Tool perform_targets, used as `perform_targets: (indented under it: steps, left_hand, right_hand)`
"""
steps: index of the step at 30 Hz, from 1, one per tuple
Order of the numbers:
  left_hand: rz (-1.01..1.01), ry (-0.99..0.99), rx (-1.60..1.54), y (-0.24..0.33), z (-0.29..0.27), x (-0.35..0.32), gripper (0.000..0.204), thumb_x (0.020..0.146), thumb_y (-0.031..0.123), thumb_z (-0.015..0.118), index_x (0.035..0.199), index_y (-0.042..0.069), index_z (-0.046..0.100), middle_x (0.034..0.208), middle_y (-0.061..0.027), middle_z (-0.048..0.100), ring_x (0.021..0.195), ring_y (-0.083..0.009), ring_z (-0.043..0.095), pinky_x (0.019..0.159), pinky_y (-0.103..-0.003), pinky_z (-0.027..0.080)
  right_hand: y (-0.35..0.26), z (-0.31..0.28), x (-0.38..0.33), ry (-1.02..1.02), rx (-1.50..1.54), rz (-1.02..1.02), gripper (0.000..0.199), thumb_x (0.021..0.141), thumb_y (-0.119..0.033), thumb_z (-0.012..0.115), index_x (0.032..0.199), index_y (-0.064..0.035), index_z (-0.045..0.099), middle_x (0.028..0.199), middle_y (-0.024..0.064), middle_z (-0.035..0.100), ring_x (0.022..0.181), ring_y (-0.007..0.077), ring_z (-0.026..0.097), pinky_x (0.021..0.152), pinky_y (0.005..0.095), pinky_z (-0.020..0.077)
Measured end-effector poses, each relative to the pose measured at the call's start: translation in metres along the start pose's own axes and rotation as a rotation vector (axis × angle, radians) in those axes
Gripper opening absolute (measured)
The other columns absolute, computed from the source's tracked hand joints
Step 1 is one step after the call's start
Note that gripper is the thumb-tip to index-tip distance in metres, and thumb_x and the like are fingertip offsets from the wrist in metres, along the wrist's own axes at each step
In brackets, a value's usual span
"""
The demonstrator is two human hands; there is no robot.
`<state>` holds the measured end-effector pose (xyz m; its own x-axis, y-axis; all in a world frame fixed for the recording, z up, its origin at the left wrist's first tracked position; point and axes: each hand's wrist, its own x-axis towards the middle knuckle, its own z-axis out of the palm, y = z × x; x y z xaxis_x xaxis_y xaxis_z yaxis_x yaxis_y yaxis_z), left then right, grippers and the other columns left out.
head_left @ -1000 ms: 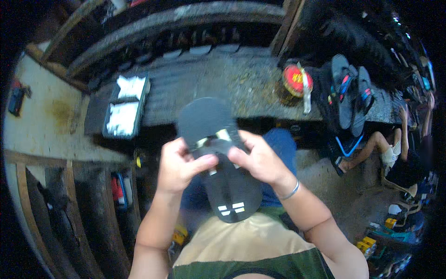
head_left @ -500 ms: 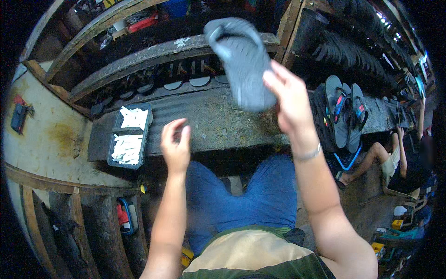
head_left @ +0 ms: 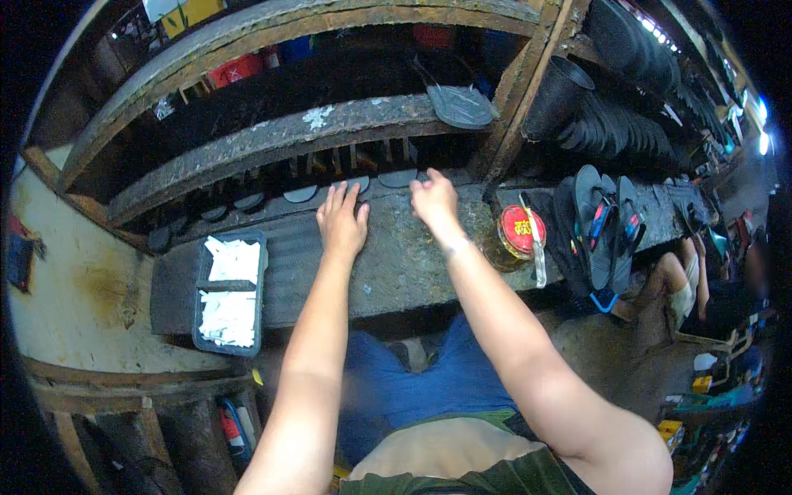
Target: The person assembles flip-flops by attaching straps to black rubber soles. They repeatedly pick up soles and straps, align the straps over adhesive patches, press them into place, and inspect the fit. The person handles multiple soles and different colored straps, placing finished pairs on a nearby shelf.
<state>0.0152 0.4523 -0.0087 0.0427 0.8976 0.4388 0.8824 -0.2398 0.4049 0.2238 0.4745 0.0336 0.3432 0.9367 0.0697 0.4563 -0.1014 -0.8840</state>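
My left hand [head_left: 342, 219] lies flat with its fingers spread on the grey ribbed bench top [head_left: 388, 264]. The fingertips touch a row of grey soles [head_left: 301, 195] standing in slots at the back of the bench. My right hand [head_left: 433, 200] is beside it, knuckles up and fingers curled against another grey sole [head_left: 399, 178] in the same row. Whether it grips that sole is hidden. A dark grey sandal [head_left: 459, 104] lies on the wooden shelf [head_left: 272, 136] above, with no hand on it.
A black tray [head_left: 198, 318] of white pieces sits at the bench's left end. A jar with a red lid [head_left: 517, 231] and a blade across it stands on the right, next to hanging flip-flops [head_left: 606, 223]. Another person sits lower right [head_left: 672, 285].
One second ago both hands held the dark sandal at my lap. My right hand then lifted it to the shelf and let go. Both hands have come down to the row of soles.
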Motion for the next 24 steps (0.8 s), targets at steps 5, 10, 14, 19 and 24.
perform_targets:
  steps: [5,10,14,19,24]
  left_hand:
    - [-0.024,0.048,0.025,0.002,0.003,-0.001,0.046,0.099,0.024,0.064,0.144,0.019,0.061,0.154,-0.0098,0.053,0.148,-0.0324,0.042,0.118,-0.052,0.032]
    - [-0.075,-0.024,0.096,0.002,0.005,0.008,0.048,0.096,0.019,0.065,0.143,0.018,0.06,0.153,-0.0094,0.052,0.146,-0.0316,0.044,0.117,-0.052,0.032]
    - [-0.006,0.171,-0.243,0.01,-0.014,-0.006,0.057,0.088,0.008,0.072,0.142,0.012,0.053,0.148,-0.0165,0.051,0.141,-0.0363,0.045,0.115,-0.049,0.037]
    - [-0.592,-0.032,-1.471,0.063,-0.068,-0.111,0.037,0.1,0.011,0.065,0.137,0.003,0.064,0.146,-0.0136,0.061,0.132,-0.0237,0.06,0.111,-0.039,0.047]
    - [-0.253,-0.077,-2.118,0.113,-0.128,-0.19,0.059,0.106,0.04,0.056,0.156,0.009,0.045,0.155,-0.0183,0.051,0.142,-0.0408,0.05,0.117,-0.053,0.043]
  right_hand:
    - [0.001,0.053,0.041,0.226,-0.276,0.028,0.058,0.084,-0.034,0.084,0.123,0.0044,0.063,0.114,0.0263,0.07,0.099,0.0417,0.071,0.088,0.046,0.0589]
    - [-0.008,-0.039,-0.036,-0.267,0.819,0.393,0.03,0.091,-0.015,0.08,0.111,-0.0064,0.059,0.088,0.0045,0.068,0.056,0.0117,0.058,0.043,0.03,0.0485]
    - [-0.003,-0.129,-0.155,-0.488,0.933,0.481,0.037,0.095,-0.015,0.076,0.126,-0.0101,0.057,0.093,0.0016,0.066,0.06,0.0088,0.055,0.048,0.0279,0.0488]
    - [0.022,-0.213,-0.234,-0.772,0.93,0.516,0.056,0.09,-0.009,0.077,0.141,-0.0063,0.055,0.096,0.0055,0.069,0.055,0.009,0.055,0.046,0.0274,0.0491]
    - [0.066,-0.232,-0.252,-0.933,0.935,0.661,0.058,0.075,-0.005,0.084,0.127,0.0083,0.064,0.106,0.0188,0.076,0.073,0.0189,0.072,0.065,0.0312,0.0597]
